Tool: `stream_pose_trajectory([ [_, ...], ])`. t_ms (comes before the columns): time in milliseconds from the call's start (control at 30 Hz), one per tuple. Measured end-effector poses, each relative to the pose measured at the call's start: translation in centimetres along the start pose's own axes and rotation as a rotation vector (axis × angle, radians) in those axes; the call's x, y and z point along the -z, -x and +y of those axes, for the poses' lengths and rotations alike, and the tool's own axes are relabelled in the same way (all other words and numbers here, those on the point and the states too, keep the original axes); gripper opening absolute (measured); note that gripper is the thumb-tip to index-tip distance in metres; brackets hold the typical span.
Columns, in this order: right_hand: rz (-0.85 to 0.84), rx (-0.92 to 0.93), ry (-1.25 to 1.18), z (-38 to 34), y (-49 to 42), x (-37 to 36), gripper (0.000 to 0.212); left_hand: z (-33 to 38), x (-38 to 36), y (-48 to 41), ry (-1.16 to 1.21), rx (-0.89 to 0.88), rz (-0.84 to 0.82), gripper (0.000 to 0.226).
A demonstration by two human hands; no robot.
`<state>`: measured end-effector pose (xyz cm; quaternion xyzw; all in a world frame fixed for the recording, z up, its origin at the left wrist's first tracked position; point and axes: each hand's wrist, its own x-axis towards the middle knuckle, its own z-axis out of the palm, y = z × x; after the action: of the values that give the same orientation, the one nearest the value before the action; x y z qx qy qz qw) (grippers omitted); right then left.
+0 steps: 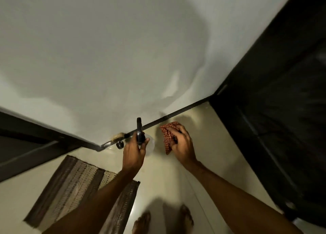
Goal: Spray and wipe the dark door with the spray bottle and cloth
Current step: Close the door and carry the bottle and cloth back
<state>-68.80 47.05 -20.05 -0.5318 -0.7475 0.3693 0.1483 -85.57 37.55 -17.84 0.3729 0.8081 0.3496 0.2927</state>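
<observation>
Carrying spray bottle (141, 136) and cloth (166, 133), with the dark door (282, 110) standing to the right.

The left hand (135, 152) is gripping the spray bottle at its dark trigger neck, the clear body looking light and probably slick. The right hand (181, 143) is bunching the soft red patterned cloth. A woven mat (74, 186) is lying near the bare feet (142, 223); nothing seems to be blocking the door.
</observation>
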Motion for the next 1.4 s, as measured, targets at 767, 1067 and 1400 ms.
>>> stream_pose_trajectory([
  [767,1.012,-0.338,-0.125,-13.3,48.3,41.7,0.065,43.4,3.8,34.5,-0.181,-0.865,-0.615,0.036],
  [1067,1.311,-0.664,-0.036,-4.4,72.0,42.5,0.055,44.5,-7.0,55.6,-0.188,-0.989,-0.995,0.039],
  [1400,1.517,-1.054,-0.194,0.1,86.4,40.6,0.06,44.9,-14.4,71.1,-0.201,-1.138,-1.301,0.028],
])
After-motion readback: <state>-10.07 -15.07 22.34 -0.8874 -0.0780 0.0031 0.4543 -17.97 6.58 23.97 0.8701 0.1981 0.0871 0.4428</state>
